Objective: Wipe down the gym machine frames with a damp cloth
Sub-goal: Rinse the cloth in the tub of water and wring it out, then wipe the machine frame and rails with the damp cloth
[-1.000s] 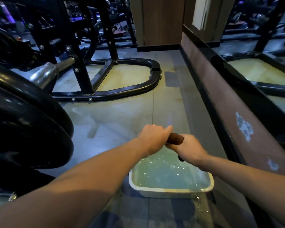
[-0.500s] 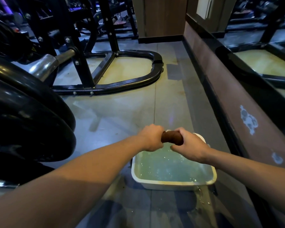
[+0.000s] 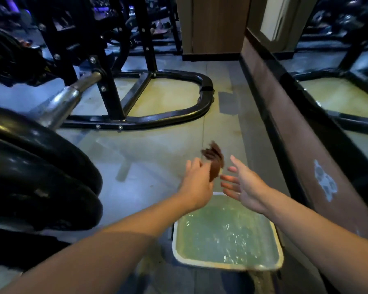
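Grey, glossy tiled floor (image 3: 157, 149) with a yellowish patch inside the machine base, running back to a brown wood-panelled column (image 3: 217, 24). Along the right side, a low brown wall ledge with black edging (image 3: 295, 132), bearing two pale blotches, under a mirror (image 3: 348, 98) that reflects the machine base. Black tubular steel gym machine frame (image 3: 162, 118), bolted, with a rounded loop base flat on the floor and uprights rising to the upper left. Stacked black round weight plates (image 3: 36, 166) at the left edge, mounted on a chrome steel sleeve (image 3: 60, 105) that points toward the frame. White rectangular plastic basin (image 3: 227, 265) on the floor at lower centre, holding greenish water with a rippled, glinting surface. Two bare forearms reach out above the basin's far end. Left hand (image 3: 197, 179), fingers curled, grips the lower end of a small dark brown cloth (image 3: 214, 162); the cloth stands up out of the fist, ragged and motion-blurred at the top, in the air above the floor just beyond the basin's far rim. Right hand (image 3: 241, 183), just beside the cloth, palm turned toward it, fingers spread and straight, holding nothing; whether its fingertips touch the cloth cannot be told.
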`<action>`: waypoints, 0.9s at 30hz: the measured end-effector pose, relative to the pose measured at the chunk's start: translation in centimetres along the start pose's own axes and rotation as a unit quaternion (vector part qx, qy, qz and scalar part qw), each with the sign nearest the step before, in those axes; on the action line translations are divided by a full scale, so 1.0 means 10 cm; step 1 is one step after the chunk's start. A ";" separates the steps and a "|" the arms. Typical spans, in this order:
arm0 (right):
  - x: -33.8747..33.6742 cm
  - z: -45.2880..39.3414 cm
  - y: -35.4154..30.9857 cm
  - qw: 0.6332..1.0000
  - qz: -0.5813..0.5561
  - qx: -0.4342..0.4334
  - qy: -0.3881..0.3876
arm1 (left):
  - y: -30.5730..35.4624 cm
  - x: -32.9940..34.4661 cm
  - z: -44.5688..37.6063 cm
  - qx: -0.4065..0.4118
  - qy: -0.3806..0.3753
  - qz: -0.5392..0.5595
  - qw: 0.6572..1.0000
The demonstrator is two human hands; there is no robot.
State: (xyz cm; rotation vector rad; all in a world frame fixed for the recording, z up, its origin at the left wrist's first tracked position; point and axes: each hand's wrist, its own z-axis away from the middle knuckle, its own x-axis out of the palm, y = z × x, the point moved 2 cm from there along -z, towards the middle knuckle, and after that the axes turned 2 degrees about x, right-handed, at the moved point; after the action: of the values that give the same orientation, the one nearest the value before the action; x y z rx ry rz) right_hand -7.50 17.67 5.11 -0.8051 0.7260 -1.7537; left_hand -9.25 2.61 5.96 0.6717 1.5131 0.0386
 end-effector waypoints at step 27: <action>0.41 3.67 -3.09 0.985 -0.143 0.099 -0.006 | 2.37 -4.09 0.88 -0.426 -0.182 0.776 0.427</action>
State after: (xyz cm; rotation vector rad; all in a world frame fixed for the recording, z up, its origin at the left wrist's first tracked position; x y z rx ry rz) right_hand 3.92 19.15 51.90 -0.8129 0.4342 -2.0381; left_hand 4.00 1.32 52.17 0.8734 -0.1791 1.8292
